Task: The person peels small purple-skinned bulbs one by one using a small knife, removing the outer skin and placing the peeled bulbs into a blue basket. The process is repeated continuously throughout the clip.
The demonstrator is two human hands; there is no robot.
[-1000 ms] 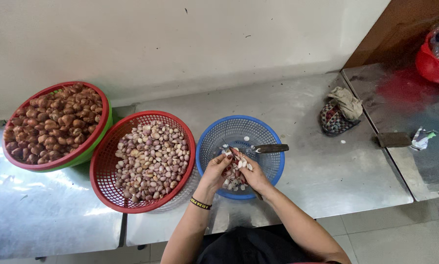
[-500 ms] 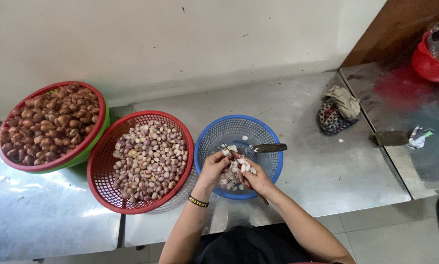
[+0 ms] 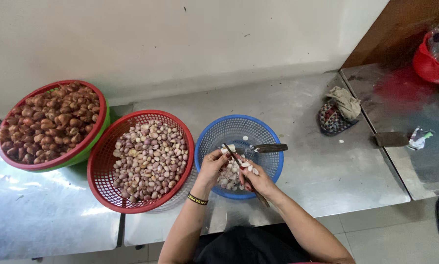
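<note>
Two hands over blue basket (image 3: pixel 239 128), left hand (image 3: pixel 212 166) fingers pinching clove (image 3: pixel 227 149), right hand (image 3: pixel 258 180) gripping knife (image 3: pixel 244 171)

A red basket (image 3: pixel 131 200) of pale peeled bulbs stands left of centre on the steel counter (image 3: pixel 327 171). Touching its left rim is another red basket (image 3: pixel 48 164), nested in a green one and heaped with brown unpeeled bulbs. A crumpled rag (image 3: pixel 344 100) lies on a patterned cloth (image 3: pixel 329 122) farther right. On the adjoining counter are a scraper (image 3: pixel 391 140), a crumpled wrapper (image 3: pixel 419 138) and a red bowl (image 3: pixel 427 66).
</note>
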